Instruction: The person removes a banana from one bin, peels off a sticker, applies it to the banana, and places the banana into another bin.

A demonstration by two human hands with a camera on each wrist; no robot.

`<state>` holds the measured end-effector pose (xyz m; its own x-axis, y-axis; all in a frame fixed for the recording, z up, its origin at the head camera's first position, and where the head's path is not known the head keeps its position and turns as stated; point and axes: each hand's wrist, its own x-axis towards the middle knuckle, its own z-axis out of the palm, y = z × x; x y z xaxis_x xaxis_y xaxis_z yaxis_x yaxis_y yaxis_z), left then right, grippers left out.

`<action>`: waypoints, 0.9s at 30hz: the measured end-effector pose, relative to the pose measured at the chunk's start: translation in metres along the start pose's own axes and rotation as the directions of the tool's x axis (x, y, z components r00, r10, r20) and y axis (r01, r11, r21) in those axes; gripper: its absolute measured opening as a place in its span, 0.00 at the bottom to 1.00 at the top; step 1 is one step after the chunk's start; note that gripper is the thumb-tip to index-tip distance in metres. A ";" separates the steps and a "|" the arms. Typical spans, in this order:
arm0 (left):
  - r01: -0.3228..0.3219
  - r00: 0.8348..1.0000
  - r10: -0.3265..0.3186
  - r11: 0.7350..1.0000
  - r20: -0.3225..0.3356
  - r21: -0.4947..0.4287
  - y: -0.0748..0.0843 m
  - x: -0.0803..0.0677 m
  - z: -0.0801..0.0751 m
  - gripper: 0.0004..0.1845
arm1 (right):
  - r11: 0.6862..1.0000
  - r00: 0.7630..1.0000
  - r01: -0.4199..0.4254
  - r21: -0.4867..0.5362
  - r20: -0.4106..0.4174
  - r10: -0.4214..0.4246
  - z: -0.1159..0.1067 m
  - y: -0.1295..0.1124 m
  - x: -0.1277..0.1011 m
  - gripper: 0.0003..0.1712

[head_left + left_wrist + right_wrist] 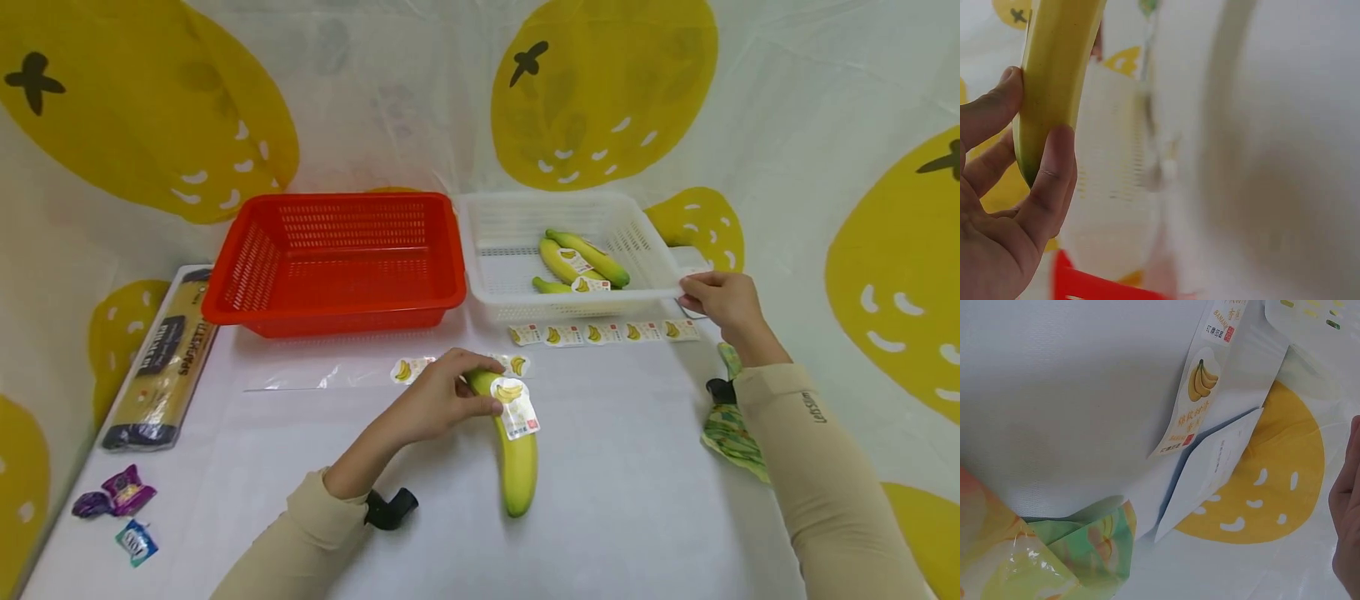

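Your left hand [438,404] curls round the stem end of a labelled banana [514,442] lying mid-table, while your right hand [720,304] grips the white basket [495,283] rim. Labelling looks done; next, likely lift it cleanly into that basket.
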<state>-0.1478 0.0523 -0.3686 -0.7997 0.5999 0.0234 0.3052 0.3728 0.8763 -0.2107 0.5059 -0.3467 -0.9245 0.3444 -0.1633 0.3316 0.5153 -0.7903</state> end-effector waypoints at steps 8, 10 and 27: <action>-0.067 0.997 0.071 0.993 -0.032 0.092 0.080 0.077 -0.062 0.25 | 0.996 0.999 0.030 0.085 -0.021 -0.028 -0.005 -0.003 -0.003 0.33; -0.036 0.999 0.039 0.997 -0.031 0.073 0.088 0.102 -0.074 0.26 | 0.997 0.999 0.035 0.072 -0.017 -0.034 -0.003 -0.002 -0.004 0.32; 0.351 0.926 -0.349 0.936 -0.147 -0.007 -0.006 0.187 -0.074 0.29 | 0.983 0.997 0.077 0.169 0.011 -0.080 0.067 -0.026 -0.028 0.25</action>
<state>-0.3377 0.1099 -0.3335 -0.9228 0.3211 -0.2130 0.0010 0.5548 0.8320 -0.2057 0.4302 -0.3610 -0.9501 0.2934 -0.1059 0.2228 0.4007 -0.8887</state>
